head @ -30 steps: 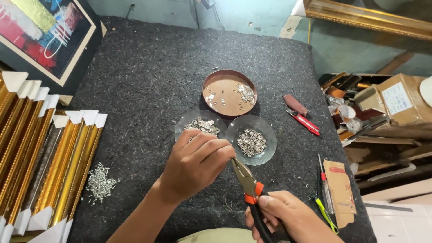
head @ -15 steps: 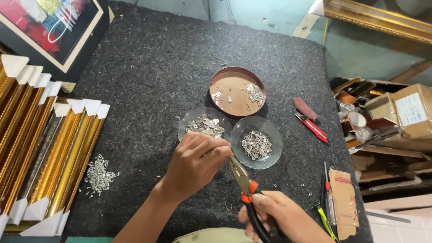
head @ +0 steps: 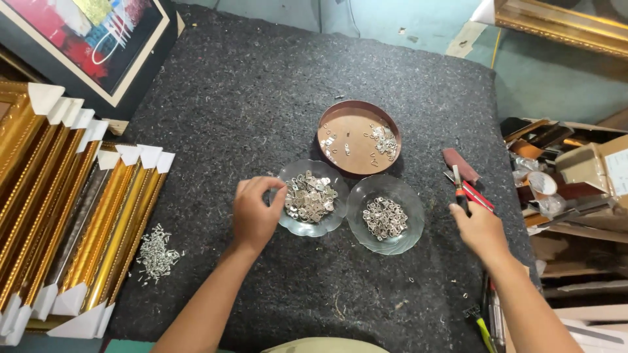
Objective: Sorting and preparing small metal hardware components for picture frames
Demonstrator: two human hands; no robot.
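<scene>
My left hand (head: 254,216) has moved to the glass dish of hangers (head: 309,196), grip narrow; right hand (head: 481,229) now lays the pliers (head: 466,194) aside.

The right hand (head: 483,230) covers most of the red-handled pliers (head: 463,193), so the grip cannot be judged. The left hand (head: 255,214) hides its fingertips at the left glass dish's (head: 288,222) rim. Gold frames (head: 59,216) run off the left edge; tools at the mat's (head: 229,98) lower right corner are cut off.

Left hand (head: 256,216) hovers with fingers curled; right hand (head: 483,229) reaches outward, fingers closed.
</scene>
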